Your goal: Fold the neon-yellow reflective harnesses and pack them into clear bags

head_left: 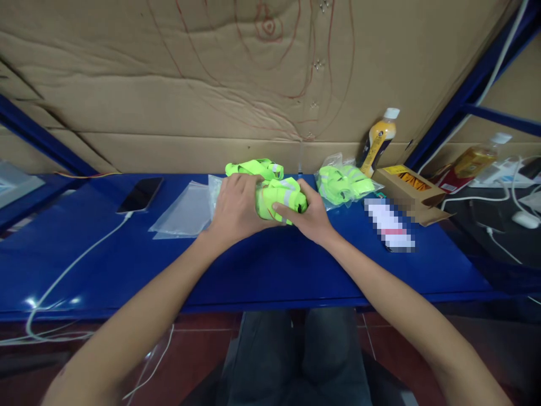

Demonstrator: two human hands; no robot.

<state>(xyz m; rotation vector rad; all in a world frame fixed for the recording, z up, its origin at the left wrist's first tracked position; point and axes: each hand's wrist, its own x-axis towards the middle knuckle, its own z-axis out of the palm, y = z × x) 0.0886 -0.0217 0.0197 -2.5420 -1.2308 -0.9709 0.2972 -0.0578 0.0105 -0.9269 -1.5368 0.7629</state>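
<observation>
Between my two hands, above the blue table (pixel 270 276), is a rolled bundle of neon-green reflective straps (pixel 281 198) with grey reflective bands. My left hand (pixel 236 206) grips its left side, with the fingertips partly hidden behind it. On the right side, my right hand (pixel 315 214) is closed round the bundle, thumb pressed on its front. More neon-green strap (pixel 256 168) shows just behind my left hand; whether it joins the held bundle I cannot tell. Flat clear plastic bags (pixel 183 211) lie left of my left hand. A clear bag of neon-green straps (pixel 344 183) rests to the right.
A phone (pixel 141 195) on a white cable lies at the left. Toward the right stand a yellow-labelled bottle (pixel 379 141) and an open cardboard box (pixel 416 192), with a blurred-out item (pixel 391 225) before them. A cardboard wall (pixel 190 101) closes off the back.
</observation>
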